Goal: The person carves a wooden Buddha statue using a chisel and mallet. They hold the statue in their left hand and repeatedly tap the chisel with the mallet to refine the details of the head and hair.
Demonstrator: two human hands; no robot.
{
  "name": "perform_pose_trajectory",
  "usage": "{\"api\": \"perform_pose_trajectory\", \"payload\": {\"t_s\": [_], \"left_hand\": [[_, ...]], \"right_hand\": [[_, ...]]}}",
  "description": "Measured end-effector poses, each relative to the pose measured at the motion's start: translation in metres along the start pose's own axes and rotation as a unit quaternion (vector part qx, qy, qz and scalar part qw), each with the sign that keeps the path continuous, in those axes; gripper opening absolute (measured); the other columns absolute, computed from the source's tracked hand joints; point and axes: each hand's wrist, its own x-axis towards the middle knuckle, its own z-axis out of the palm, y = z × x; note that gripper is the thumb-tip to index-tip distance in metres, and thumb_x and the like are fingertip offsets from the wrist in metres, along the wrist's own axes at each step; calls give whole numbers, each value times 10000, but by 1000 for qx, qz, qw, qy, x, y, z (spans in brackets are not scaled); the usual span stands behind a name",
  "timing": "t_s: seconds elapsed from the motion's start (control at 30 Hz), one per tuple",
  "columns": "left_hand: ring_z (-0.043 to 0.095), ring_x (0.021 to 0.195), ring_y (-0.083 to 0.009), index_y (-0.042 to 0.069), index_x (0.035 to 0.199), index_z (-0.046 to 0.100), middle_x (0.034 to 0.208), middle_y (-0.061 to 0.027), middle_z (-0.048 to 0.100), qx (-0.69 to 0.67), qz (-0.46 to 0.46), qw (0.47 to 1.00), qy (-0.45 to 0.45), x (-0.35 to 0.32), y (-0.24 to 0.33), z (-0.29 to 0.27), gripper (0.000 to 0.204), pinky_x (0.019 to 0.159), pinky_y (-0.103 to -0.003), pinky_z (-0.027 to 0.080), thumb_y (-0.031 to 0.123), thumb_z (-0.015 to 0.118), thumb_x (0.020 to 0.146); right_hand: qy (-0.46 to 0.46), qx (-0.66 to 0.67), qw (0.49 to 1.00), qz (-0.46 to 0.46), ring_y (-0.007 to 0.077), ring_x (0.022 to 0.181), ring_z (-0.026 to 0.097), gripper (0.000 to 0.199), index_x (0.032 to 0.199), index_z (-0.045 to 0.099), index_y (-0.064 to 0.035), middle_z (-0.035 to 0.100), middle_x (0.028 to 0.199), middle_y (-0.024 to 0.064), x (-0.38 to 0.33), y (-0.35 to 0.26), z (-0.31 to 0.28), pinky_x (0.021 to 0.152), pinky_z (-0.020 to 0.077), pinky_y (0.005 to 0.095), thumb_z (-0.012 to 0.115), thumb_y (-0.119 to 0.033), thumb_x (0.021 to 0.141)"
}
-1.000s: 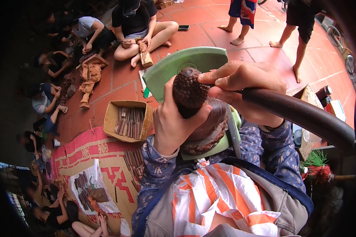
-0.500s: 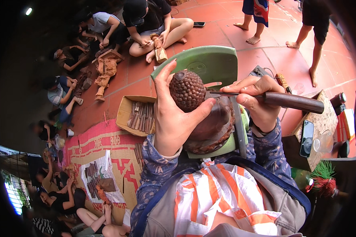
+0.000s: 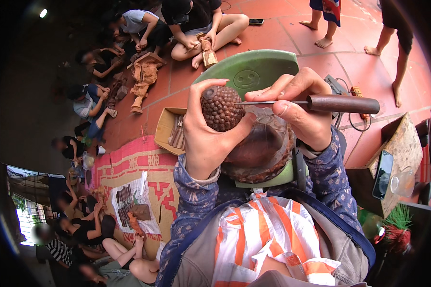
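A dark brown wooden carving has a round top covered in small knobs [image 3: 221, 110], with a smooth, broader body [image 3: 254, 146] below it. My left hand [image 3: 208, 148] is curved around the knobbed top, thumb on the near right side and index finger along the far left. Pinched in the fingers of my right hand [image 3: 309, 112] is a carving chisel [image 3: 344, 104] with a thin metal shank and a dark wooden handle. Its tip meets the right side of the knobs. Beneath the carving is a green plastic chair [image 3: 277, 64] with a smiling face moulded in its backrest.
To the left, a cardboard box [image 3: 164, 126] holds several tools, and more lie on paper [image 3: 143, 191] over a patterned mat. A phone [image 3: 382, 174] and a clear cup [image 3: 402, 183] rest on a wooden block at right. Several people sit at left; others stand at far right.
The chisel and my right hand have shifted left, bringing the tip onto the knobs. My view has turned slightly, so the surroundings sit farther right. The left hand keeps its grip.
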Motion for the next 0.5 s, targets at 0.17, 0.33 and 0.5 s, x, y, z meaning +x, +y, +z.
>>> {"api": "perform_pose_trajectory", "payload": {"t_s": [0.17, 0.33, 0.5], "left_hand": [[592, 815, -100, 34, 1145, 485, 929, -47, 593, -7, 28, 1000, 11, 0, -3, 3, 545, 757, -256, 492, 56, 794, 696], [588, 839, -105, 27, 1148, 482, 946, -53, 589, 20, 48, 999, 15, -1, -6, 2, 558, 774, -266, 489, 51, 795, 687], [586, 852, -110, 23, 1149, 481, 948, -57, 587, 24, 23, 999, 20, -3, -4, 0, 564, 786, -266, 485, 48, 796, 682]], "right_hand": [[-146, 48, 987, 50, 407, 977, 650, 233, 812, 433, -35, 632, 879, 239, 45, 22, -22, 892, 528, 530, 664, -26, 835], [-232, 56, 969, 57, 401, 948, 661, 252, 752, 456, -22, 637, 859, 236, 66, 24, -27, 891, 530, 513, 698, -46, 817], [-245, 27, 967, 66, 370, 900, 677, 266, 729, 475, -11, 642, 847, 241, 74, 23, -25, 845, 554, 451, 724, -71, 801]]}}
